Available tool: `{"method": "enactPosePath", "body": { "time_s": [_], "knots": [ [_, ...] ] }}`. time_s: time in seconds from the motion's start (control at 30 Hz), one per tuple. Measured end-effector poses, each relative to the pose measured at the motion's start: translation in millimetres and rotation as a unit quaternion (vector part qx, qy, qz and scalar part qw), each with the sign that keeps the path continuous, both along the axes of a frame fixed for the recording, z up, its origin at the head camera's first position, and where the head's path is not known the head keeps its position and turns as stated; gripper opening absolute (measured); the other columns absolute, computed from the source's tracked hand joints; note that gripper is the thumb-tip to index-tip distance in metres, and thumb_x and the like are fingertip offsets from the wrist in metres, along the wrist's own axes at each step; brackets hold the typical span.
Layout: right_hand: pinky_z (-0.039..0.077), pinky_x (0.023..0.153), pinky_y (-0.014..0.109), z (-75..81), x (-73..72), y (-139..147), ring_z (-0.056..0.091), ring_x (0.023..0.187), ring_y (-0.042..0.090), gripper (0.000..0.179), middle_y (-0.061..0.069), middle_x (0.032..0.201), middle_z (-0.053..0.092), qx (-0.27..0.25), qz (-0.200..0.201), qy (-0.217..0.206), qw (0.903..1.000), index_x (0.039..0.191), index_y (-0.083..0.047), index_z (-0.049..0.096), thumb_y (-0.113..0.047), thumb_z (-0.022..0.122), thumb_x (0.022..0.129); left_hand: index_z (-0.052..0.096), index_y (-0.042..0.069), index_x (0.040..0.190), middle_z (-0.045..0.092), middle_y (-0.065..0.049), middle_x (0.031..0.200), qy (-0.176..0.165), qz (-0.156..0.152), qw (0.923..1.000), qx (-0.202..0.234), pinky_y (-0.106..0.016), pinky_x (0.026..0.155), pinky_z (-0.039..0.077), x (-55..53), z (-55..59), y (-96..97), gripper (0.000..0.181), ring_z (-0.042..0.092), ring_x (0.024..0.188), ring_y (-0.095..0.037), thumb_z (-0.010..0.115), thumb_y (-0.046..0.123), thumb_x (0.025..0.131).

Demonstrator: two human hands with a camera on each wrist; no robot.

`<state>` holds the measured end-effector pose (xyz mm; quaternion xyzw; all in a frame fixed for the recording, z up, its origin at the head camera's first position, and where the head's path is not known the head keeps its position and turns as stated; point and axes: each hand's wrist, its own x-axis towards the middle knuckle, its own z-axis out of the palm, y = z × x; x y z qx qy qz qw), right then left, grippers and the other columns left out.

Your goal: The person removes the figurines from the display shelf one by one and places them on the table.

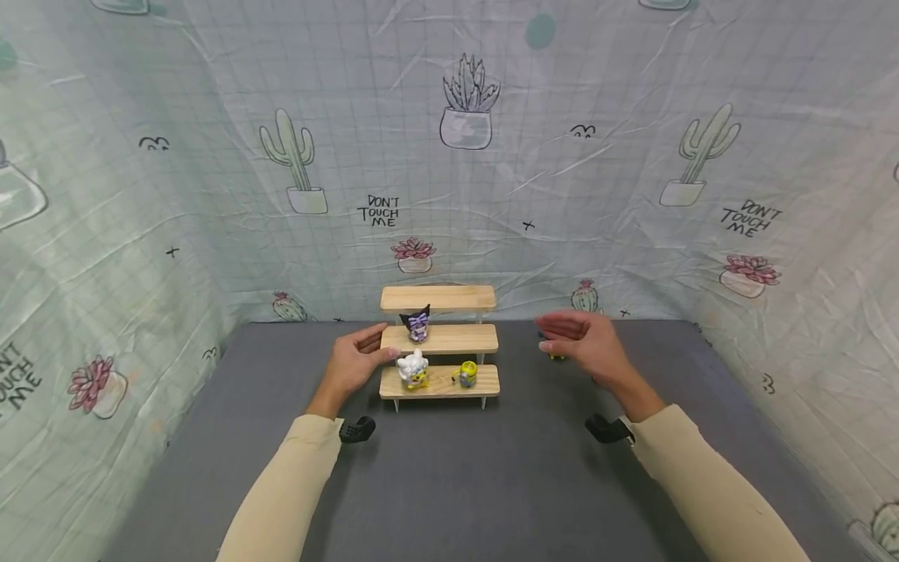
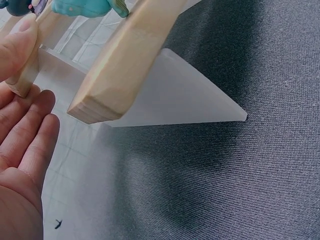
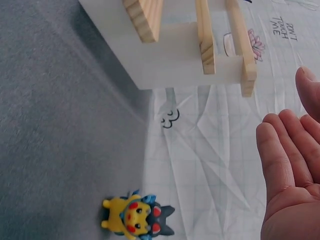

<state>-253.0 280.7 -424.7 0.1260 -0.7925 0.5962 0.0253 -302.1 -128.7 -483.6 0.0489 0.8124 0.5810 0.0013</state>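
Note:
At the left end of a three-tier wooden display stand (image 1: 456, 339), my left hand (image 1: 354, 363) grips the middle board, thumb on top and fingertips at its underside. On that board stands a black and purple figurine (image 1: 417, 324). The lowest board carries a white and yellow figurine (image 1: 413, 369) and a small yellow and grey figurine (image 1: 467, 374). My right hand (image 1: 586, 347) is apart from the stand on its right side, fingers extended and holding nothing. A yellow figurine with a dark eared hood (image 3: 125, 217) stands near it, mostly hidden behind the hand in the head view.
Printed cloth walls (image 1: 463, 195) with cactus drawings rise behind and beside the grey table surface (image 1: 449, 484). Thin pale side panels (image 2: 175, 95) support the boards. The top board (image 1: 438, 297) sits close to the back wall.

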Motion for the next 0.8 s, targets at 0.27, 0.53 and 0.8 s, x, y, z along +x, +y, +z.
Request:
{"method": "enactPosePath", "body": {
  "time_s": [0.27, 0.53, 0.8],
  "knots": [
    [0.063, 0.095, 0.023, 2.4, -5.9, -16, 0.072, 0.106, -0.006, 0.049, 0.031, 0.139, 0.064, 0.005, 0.009, -0.013, 0.9999, 0.137, 0.007, 0.062, -0.001, 0.078, 0.091, 0.057, 0.008, 0.150, 0.061, -0.020, 0.149, -0.002, -0.002, 1.0000, -0.004, -0.047, 0.112, 0.055, 2.5, 1.2, -0.1, 0.065, 0.060, 0.138, -0.034, 0.083, 0.017, 0.091],
    [0.063, 0.098, 0.028, 7.7, -12.7, -38, 0.072, 0.108, -0.005, 0.048, 0.031, 0.139, 0.064, -0.015, 0.035, -0.008, 0.9993, 0.136, 0.008, 0.063, 0.002, 0.078, 0.090, 0.056, 0.004, 0.150, 0.060, -0.021, 0.149, -0.002, -0.001, 1.0000, 0.004, -0.047, 0.113, 0.054, 0.3, -0.6, -0.9, 0.067, 0.060, 0.139, -0.034, 0.084, 0.016, 0.090],
    [0.063, 0.100, 0.030, 11.7, -18.6, -57, 0.069, 0.127, 0.030, 0.048, 0.029, 0.140, 0.064, -0.011, 0.050, -0.014, 0.9986, 0.138, 0.007, 0.062, 0.001, 0.076, 0.092, 0.055, 0.004, 0.151, 0.059, -0.021, 0.150, -0.002, -0.002, 0.9999, 0.011, -0.047, 0.113, 0.053, -0.2, -1.5, -1.0, 0.067, 0.059, 0.140, -0.035, 0.083, 0.016, 0.091]
  ]
}}
